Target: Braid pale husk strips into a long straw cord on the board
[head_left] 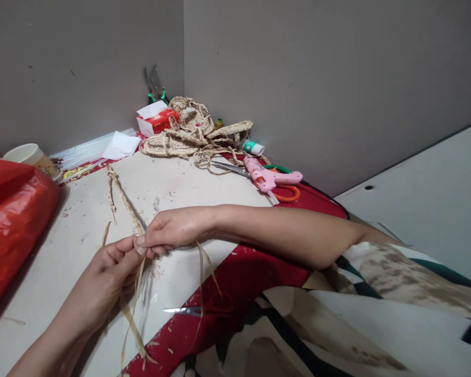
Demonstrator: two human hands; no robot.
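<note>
A pale straw braid (126,201) runs from the far part of the white board (172,188) toward me. Its near end is pinched between my left hand (113,267) and my right hand (176,229), whose fingertips meet. Both hands are closed on it. Loose straw strands (129,319) hang below my left hand, and thinner strands (201,272) trail from under my right hand. The exact crossing of the strands is hidden by my fingers. Close to me lie scissors (184,311) with red handles, partly over the red cloth (255,267).
Bundles of braided straw cord (176,142) lie at the back, beside a red tissue box (157,121) and green-handled pliers (156,86). A pink glue gun (269,175) rests on orange-handled scissors (289,193). At left are a red plastic bag (19,214) and a paper cup (29,156).
</note>
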